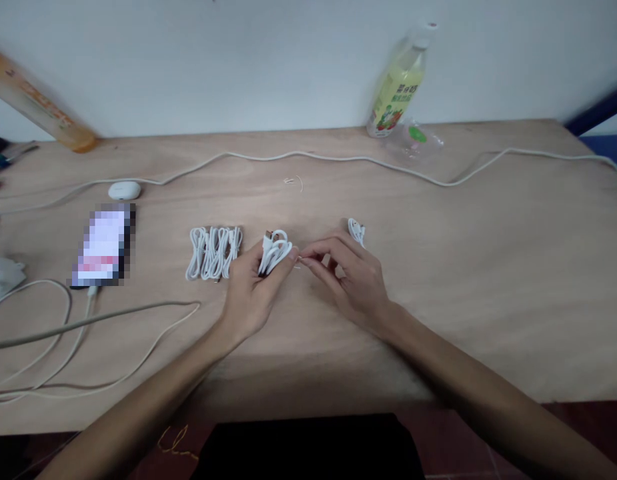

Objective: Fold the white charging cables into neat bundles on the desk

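A coiled white charging cable (pixel 275 256) with its plug showing at the top is gripped in my left hand (pixel 248 287), between thumb and fingers. My right hand (pixel 355 277) is closed in a pinch just right of the coil, its thumb and forefinger meeting on a thin white twist tie (pixel 297 267) that barely shows. Left of my left hand lies a row of several bundled white cables (pixel 214 253). Another coiled white cable (pixel 357 231) rests just beyond my right hand, partly hidden by it.
Small white tie pieces (pixel 289 181) lie behind the hands. A long white cord (pixel 333 157) crosses the back of the wooden table. At left are a phone (pixel 102 245) on a charging lead, a white earbud case (pixel 125 191) and an orange bottle (pixel 43 107). A drink bottle (pixel 399 90) stands behind crumpled plastic (pixel 417 141).
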### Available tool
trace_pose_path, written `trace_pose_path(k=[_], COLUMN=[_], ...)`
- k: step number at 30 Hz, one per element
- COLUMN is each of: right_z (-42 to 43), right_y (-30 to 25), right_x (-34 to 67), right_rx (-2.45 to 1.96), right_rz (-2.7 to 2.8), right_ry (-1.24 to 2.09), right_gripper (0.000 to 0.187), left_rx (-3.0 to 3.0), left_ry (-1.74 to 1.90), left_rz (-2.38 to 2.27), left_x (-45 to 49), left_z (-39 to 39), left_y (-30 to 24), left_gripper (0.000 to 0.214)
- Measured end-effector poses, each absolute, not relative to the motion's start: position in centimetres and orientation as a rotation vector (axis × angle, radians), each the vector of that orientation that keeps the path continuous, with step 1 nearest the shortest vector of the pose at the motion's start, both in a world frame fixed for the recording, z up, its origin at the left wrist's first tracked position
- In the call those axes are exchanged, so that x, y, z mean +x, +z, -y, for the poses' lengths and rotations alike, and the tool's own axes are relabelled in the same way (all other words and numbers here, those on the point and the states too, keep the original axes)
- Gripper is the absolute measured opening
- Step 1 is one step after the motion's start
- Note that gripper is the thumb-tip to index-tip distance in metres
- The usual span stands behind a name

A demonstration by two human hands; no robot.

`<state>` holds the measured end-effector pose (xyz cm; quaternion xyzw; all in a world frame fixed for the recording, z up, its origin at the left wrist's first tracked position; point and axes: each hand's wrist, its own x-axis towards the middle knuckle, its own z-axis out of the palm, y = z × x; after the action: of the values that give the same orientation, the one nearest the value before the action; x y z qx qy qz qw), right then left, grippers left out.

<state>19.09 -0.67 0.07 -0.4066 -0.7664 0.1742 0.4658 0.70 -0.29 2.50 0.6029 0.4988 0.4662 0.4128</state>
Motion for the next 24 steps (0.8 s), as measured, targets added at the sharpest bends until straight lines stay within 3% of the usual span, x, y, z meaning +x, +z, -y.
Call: trace_pose_path(k=[14,24], right_z=[0.5,0.8], right_y=[0.3,0.7], right_x=[19.3,18.7], right_rx=[-0.978,-1.092], right_rz=[1.901,1.638], right_ry=[0.462,0.984], right_gripper=[0.014,0.019], left_rx=[1.497,1.808], left_ry=[1.148,1.148], left_rz=[-1.158,-1.158], left_x=[0.7,-0.5], left_z=[0.1,0.7], left_y=[2.5,1.4], left_gripper=[0.029,0.012])
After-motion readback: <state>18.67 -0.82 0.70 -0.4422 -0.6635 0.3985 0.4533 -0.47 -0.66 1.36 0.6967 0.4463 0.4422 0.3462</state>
